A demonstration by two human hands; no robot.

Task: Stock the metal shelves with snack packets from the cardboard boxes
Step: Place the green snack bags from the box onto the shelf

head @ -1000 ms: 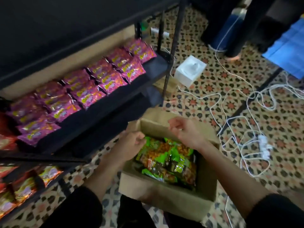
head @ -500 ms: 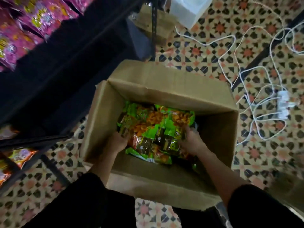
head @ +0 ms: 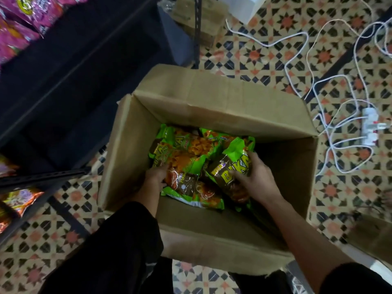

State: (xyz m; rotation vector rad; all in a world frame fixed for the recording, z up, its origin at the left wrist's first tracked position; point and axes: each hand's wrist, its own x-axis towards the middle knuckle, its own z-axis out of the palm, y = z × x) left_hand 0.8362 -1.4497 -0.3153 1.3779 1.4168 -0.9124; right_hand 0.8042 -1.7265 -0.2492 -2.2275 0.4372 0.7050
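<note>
The patterned tile floor fills the frame under you, with the dark metal shelves taking up the left side from top to lower left. The open cardboard box stands on the floor at centre, just right of the shelves, its flaps folded outward. Both your forearms reach down into it from the bottom edge of the frame.

The green snack packets lie in a loose heap on the bottom of the box, toward its left half. White cables loop over the tiles in the upper right. Pink packets sit on a shelf at the upper left corner, and orange packets lie on a lower shelf at the left edge. A white box is cut off by the top edge, with a small cardboard piece beside the shelf post to its left.

Your right hand is clasped round one green and brown packet at the right of the heap, thumb on its face, fingers wrapped over its edge. Your left hand touches the left edge of the heap; whether its fingers have closed on a packet you cannot tell. A white power strip lies among the cables at the right edge.
</note>
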